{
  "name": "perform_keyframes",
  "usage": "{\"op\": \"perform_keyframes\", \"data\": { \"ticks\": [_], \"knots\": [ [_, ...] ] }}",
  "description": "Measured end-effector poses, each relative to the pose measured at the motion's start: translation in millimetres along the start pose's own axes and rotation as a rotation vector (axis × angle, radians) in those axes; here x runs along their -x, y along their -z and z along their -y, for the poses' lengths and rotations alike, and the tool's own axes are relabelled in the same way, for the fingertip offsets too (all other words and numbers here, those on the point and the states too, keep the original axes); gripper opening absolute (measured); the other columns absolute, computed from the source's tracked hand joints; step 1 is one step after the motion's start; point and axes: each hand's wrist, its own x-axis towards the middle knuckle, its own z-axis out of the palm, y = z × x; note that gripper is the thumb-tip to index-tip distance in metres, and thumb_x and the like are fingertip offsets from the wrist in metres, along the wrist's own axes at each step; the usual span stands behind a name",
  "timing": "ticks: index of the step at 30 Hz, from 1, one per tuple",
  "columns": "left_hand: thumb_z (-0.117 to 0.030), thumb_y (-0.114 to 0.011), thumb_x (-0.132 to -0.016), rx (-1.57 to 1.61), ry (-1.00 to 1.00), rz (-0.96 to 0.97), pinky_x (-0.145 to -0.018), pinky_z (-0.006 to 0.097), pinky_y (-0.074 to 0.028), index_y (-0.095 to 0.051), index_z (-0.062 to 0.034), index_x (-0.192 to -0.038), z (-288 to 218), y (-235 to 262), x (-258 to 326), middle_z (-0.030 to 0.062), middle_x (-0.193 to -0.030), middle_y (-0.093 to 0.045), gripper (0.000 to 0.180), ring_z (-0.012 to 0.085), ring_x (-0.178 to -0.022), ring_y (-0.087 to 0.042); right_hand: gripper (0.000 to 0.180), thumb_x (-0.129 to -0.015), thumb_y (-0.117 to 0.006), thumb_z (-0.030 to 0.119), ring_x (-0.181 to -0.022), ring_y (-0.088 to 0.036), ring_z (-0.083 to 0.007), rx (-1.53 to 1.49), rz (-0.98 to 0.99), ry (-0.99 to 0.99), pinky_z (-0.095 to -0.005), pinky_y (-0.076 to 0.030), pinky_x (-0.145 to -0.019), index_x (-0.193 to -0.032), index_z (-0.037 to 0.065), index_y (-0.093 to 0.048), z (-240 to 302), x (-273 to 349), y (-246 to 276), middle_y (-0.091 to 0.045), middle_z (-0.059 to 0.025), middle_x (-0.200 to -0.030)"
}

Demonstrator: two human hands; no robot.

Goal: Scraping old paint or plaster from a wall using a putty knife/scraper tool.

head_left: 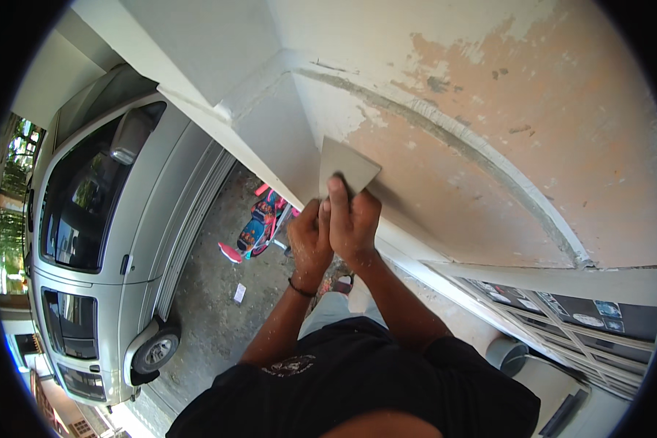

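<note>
A wide-bladed scraper [345,166] is held up against the wall [445,175], whose pale paint has flaked away in patches to a peach layer. My right hand [355,225] is closed round its handle, one finger stretched along the base of the blade. Pressed close beside it, my left hand [312,241] is closed on the same tool; the handle itself is hidden by the fingers. Above the blade a rough grey groove [445,131] curves across the wall. Pale specks dot both forearms.
On the left a silver van [146,212] is parked over the concrete floor [208,292]. A colourful stroller-like item [259,226] and a small white paper [239,293] are below. A louvred window [577,321] and a grey bucket [507,355] are at lower right.
</note>
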Motion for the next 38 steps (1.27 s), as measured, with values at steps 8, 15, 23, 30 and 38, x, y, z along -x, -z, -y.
{"op": "perform_keyframes", "data": {
  "ticks": [8,15,23,30,38],
  "knots": [
    [-0.032,-0.054,-0.107,-0.032,0.089,-0.009,-0.055,0.040,-0.038,-0.058,0.0035,-0.080,25,-10,25,0.0185,-0.060,-0.050,0.045,0.0122,-0.062,-0.041,0.024,-0.103,-0.059,0.016,-0.057,-0.051,-0.0122,-0.068,-0.042,-0.063,-0.0317,-0.043,-0.056,-0.087,-0.002,-0.061,-27,19,0,-0.057,-0.0071,-0.063],
    [-0.032,-0.055,-0.107,-0.056,0.069,0.024,-0.056,0.037,-0.040,-0.062,0.0044,-0.084,37,-3,15,0.0142,-0.060,-0.055,0.043,0.0115,-0.062,-0.044,0.026,-0.104,-0.060,0.017,-0.059,-0.053,-0.0126,-0.085,0.000,-0.156,-0.0313,-0.045,-0.058,-0.089,-0.003,-0.062,-20,15,-1,-0.058,-0.0060,-0.065],
    [-0.031,-0.053,-0.109,-0.175,0.167,0.186,-0.055,0.034,-0.041,-0.063,0.0030,-0.086,-3,32,6,0.0103,-0.060,-0.056,0.042,0.0146,-0.055,-0.049,0.025,-0.105,-0.059,0.019,-0.063,-0.053,-0.0102,-0.151,-0.026,-0.270,-0.0297,-0.045,-0.058,-0.094,-0.003,-0.062,-10,19,-16,-0.060,-0.0048,-0.068],
    [-0.028,-0.050,-0.110,0.020,-0.011,0.176,-0.051,0.026,-0.044,-0.064,-0.0005,-0.093,-48,52,-1,0.0007,-0.064,-0.057,0.036,0.0086,-0.054,-0.055,0.027,-0.106,-0.060,0.023,-0.060,-0.049,-0.0054,-0.166,-0.059,0.147,-0.0252,-0.041,-0.055,-0.096,-0.002,-0.062,39,0,-25,-0.056,0.0018,-0.068],
    [-0.030,-0.048,-0.111,0.111,0.259,0.367,-0.051,0.023,-0.049,-0.065,-0.0025,-0.108,-19,46,-8,0.0031,-0.068,-0.064,0.033,0.0099,-0.056,-0.065,0.026,-0.105,-0.061,0.021,-0.082,-0.064,-0.0093,-0.216,-0.070,-0.047,-0.0245,-0.051,-0.074,-0.114,-0.003,-0.065,2,4,-23,-0.072,-0.0095,-0.093]
  ]
}}
